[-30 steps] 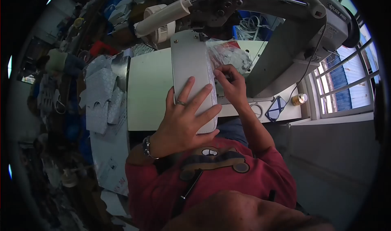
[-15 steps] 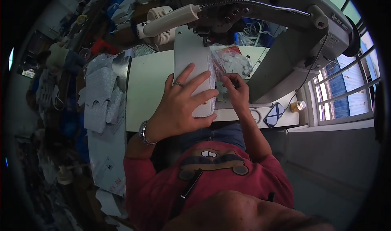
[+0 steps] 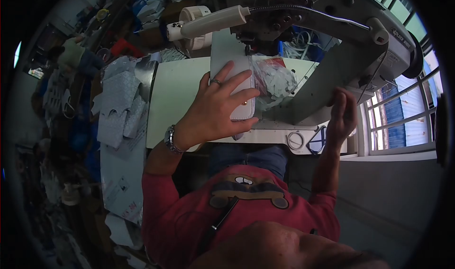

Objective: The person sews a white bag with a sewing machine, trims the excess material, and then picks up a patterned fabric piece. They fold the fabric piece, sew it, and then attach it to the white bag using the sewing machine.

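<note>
A light grey, flat wallet-like piece (image 3: 223, 45) with a stitched edge and a small metal stud lies under the sewing machine head (image 3: 265, 24). My left hand (image 3: 215, 103) rests on it with fingers spread, pressing it from above and hiding part of its surface. Off to the right, beside the machine's column, my right hand (image 3: 344, 115) is raised with its fingers loosely bent; nothing shows in it. A clear plastic bag of whitish pieces (image 3: 277, 81) sits between the wallet-like piece and the column.
The pale worktable (image 3: 177, 96) carries a tape-like ring (image 3: 295, 140) and a dark phone (image 3: 316, 140) near its front edge. A lamp (image 3: 208, 24) reaches across in front of a small fan (image 3: 195, 13). Bubble-wrap sheets (image 3: 118, 93) lie left. A barred window (image 3: 403, 103) is right.
My right hand has left the edge of the wallet-like piece and moved right, past the column. The piece has shifted slightly away from me under my left hand. The view has shifted a little.
</note>
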### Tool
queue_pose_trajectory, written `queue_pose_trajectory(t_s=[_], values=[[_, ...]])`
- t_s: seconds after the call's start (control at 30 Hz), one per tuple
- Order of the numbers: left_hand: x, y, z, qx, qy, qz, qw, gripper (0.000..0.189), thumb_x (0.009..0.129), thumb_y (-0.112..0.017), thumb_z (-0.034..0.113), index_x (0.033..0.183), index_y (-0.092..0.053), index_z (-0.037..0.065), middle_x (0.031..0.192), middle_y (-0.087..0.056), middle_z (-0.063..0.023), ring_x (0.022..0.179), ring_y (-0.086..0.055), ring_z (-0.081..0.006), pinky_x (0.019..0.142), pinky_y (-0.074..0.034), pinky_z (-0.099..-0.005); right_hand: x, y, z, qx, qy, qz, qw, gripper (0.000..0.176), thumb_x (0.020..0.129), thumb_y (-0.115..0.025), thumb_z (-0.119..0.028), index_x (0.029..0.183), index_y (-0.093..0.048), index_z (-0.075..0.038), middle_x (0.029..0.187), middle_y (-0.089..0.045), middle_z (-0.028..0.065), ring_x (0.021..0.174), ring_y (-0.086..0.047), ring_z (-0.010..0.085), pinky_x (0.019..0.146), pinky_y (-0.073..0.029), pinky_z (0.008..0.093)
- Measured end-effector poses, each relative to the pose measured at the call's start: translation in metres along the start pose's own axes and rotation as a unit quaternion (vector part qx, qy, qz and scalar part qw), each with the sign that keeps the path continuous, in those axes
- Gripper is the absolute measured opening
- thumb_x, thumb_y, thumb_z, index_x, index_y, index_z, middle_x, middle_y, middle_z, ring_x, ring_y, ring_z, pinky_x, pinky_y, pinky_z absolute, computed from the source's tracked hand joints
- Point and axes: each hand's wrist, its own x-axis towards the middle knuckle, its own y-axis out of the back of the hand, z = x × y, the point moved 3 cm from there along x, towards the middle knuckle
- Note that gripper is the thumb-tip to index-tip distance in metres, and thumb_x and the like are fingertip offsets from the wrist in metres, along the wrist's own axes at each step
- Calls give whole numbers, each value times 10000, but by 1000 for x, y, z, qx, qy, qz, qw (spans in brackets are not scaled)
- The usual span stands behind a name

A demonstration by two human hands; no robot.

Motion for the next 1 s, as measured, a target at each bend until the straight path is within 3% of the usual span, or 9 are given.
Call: queue_pose_trajectory(t_s=[0.1, 0.17, 0.4, 0.5, 0.57, 0.6, 0.63, 0.77, 1.0], values=[[2, 2, -2, 5, -23, -2, 1000, 551, 764, -877, 417, 1243, -737, 183, 1558, -516, -100, 1528, -352, -396, 1164, -325, -621, 79, 88, -46, -118, 133, 212, 961, 227, 1097, -584, -201, 1138, -738, -40, 982, -781, 65, 739, -669, 74, 603, -461, 191], [3, 3, 0, 11, -11, -10, 1000, 569, 761, -888, 440, 1244, -736, 180, 1549, -530, -108, 1515, -376, -404, 1151, -353, -611, 149, 135, -67, -256, 257, 217, 906, 293, 1088, -598, -279, 1269, -699, -73, 1088, -775, 61, 812, -707, 92, 678, -511, 203], [10, 9, 4, 24, -19, -9, 999, 550, 760, -885, 417, 1240, -741, 189, 1524, -565, -115, 1480, -441, -405, 1140, -393, -565, 364, 240, 8, -609, 142, -18, 780, 447, 1081, -558, -419, 1410, -623, -123, 1244, -723, 134, 1023, -718, 221, 848, -568, 362], [9, 9, 3, 20, -9, -9, 1000, 540, 759, -881, 414, 1232, -747, 190, 1526, -566, -115, 1478, -446, -399, 1139, -395, -560, 368, 269, 49, -622, 269, -38, 734, 518, 1078, -541, -479, 1470, -590, -144, 1311, -701, 164, 1114, -723, 277, 921, -593, 430], [8, 9, 3, 19, -8, -11, 1000, 541, 755, -881, 422, 1226, -751, 188, 1526, -567, -112, 1480, -442, -402, 1138, -393, -564, 317, 247, 35, -624, 362, -32, 692, 594, 1060, -533, -572, 1450, -608, -131, 1264, -723, 168, 1067, -741, 279, 920, -584, 434], [8, 8, 3, 20, -7, -10, 1000, 541, 755, -881, 422, 1226, -751, 188, 1526, -567, -112, 1480, -442, -402, 1138, -393, -564, 289, 219, 16, -519, 213, 96, 822, 615, 1043, -547, -598, 1406, -641, -110, 1199, -743, 161, 1031, -750, 273, 915, -585, 425], [8, 8, 2, 20, -12, -10, 1000, 542, 753, -882, 424, 1224, -755, 187, 1530, -564, -112, 1483, -438, -404, 1137, -392, -566, 267, 209, 14, -380, 48, 217, 898, 639, 1026, -562, -623, 1361, -673, -90, 1135, -763, 155, 994, -759, 268, 909, -587, 416], [8, 7, 3, 21, -7, -19, 1000, 540, 748, -886, 428, 1215, -766, 184, 1541, -555, -114, 1490, -423, -409, 1134, -381, -584, 239, 207, 32, -334, 50, 260, 905, 582, 1038, -582, -582, 1265, -729, -67, 1123, -765, 112, 1041, -719, 225, 936, -530, 349], [6, 3, 0, 27, -8, -13, 1000, 537, 738, -893, 430, 1201, -776, 186, 1549, -551, -108, 1497, -415, -407, 1125, -374, -608, 219, 198, 34, -322, 116, 292, 893, 527, 1059, -564, -548, 1248, -733, -86, 1105, -769, 103, 1026, -722, 219, 931, -543, 373]])
